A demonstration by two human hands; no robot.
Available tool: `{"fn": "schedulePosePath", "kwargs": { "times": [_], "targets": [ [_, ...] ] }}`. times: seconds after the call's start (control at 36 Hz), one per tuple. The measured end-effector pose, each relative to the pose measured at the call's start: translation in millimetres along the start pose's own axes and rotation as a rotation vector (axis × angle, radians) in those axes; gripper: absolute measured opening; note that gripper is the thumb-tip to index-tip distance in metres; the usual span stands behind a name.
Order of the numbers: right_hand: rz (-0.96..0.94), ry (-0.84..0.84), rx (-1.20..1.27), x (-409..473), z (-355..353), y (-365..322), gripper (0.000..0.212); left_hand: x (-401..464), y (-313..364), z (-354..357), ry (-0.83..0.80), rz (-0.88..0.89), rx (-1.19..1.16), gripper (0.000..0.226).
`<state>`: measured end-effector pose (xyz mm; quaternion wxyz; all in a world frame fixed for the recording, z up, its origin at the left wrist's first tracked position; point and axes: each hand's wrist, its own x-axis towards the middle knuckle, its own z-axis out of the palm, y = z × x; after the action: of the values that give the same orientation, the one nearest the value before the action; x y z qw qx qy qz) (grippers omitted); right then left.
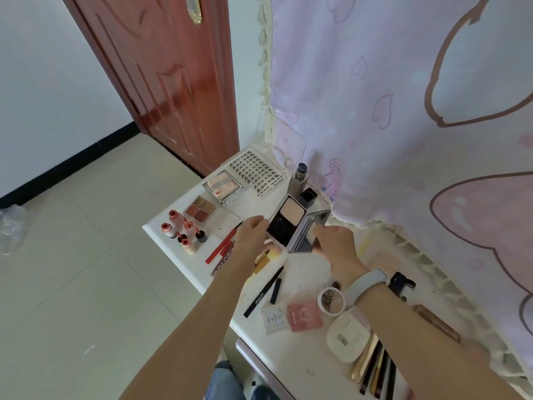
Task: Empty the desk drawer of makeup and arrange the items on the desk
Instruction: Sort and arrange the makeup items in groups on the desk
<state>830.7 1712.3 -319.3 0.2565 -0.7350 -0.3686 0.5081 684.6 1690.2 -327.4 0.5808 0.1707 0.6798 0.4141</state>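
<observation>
An open compact [291, 223] is gripped at its base edge by the left hand [251, 230] and at its mirrored lid by the right hand [336, 244], held above the surface [300, 284], probably so it can be set upright among the palettes [200, 209].

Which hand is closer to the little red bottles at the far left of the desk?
Left. The left hand holds the open compact just right of the red bottles; the right hand grips the compact's other side, farther away.
</observation>
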Motion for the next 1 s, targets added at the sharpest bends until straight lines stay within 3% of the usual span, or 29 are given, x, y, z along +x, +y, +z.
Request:
{"fn": "schedulePosePath", "kwargs": {
  "times": [0.22,0.36,0.56,0.78,1.0],
  "targets": [
    [-0.016,0.036,-0.048,8,21,-8,0.036,1,-11,1,0.094,0.232,0.562,0.05],
    [0.006,0.062,-0.039,12,31,-8,0.039,1,-10,-1,0.111,0.274,0.674,0.052],
    [-0.003,0.068,-0.002,12,48,-3,0.017,0,-13,-3,0.065,0.28,0.69,0.046],
    [0.033,-0.01,0.187,14,52,-3,0.027,1,-14,0,0.006,0.187,0.452,0.052],
    [-0.052,-0.087,0.177,13,44,3,0.02,0,-20,-5,0.043,0.283,0.462,0.046]
  ]
}}
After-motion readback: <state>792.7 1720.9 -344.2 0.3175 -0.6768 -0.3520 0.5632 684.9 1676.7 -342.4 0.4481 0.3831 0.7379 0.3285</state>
